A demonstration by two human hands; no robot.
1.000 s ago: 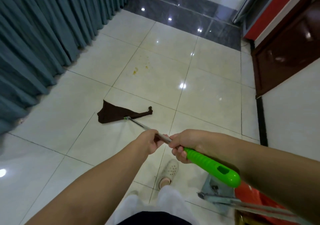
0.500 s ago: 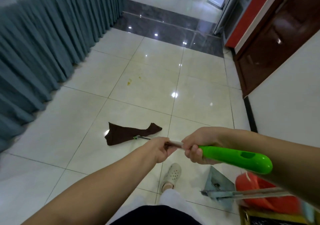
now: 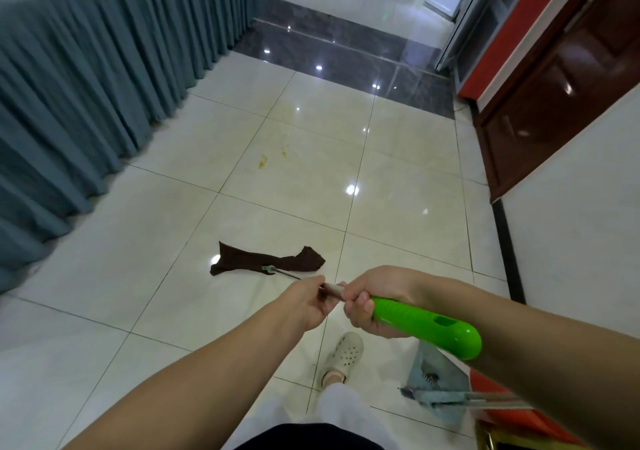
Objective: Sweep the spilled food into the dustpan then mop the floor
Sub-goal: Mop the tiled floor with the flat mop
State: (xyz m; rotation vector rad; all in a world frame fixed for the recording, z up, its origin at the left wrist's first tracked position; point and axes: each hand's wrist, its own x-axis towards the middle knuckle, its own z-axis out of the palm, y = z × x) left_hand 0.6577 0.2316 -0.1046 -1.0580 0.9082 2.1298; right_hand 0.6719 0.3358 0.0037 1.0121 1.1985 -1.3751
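Observation:
I hold a mop with both hands. My right hand (image 3: 372, 305) grips the bright green handle (image 3: 429, 328). My left hand (image 3: 306, 302) is closed around the metal shaft just ahead of it. The shaft runs forward and down to a dark brown mop cloth (image 3: 266, 260) lying flat on the pale tiles. Farther ahead, a small yellow food stain (image 3: 262, 163) marks the floor, well apart from the cloth. A grey metal dustpan (image 3: 436, 380) stands at my lower right, partly hidden by my right forearm.
A pleated grey-blue table skirt (image 3: 104, 78) lines the left side. A dark wooden cabinet (image 3: 554, 96) and a white wall (image 3: 581, 227) bound the right. A red bucket (image 3: 498, 404) sits by the dustpan. My foot in a white clog (image 3: 343, 354) stands below my hands.
The mop cloth has slid back toward me and to the right, ending farther from the yellow stain. My view has tilted up. Both hands keep their grip.

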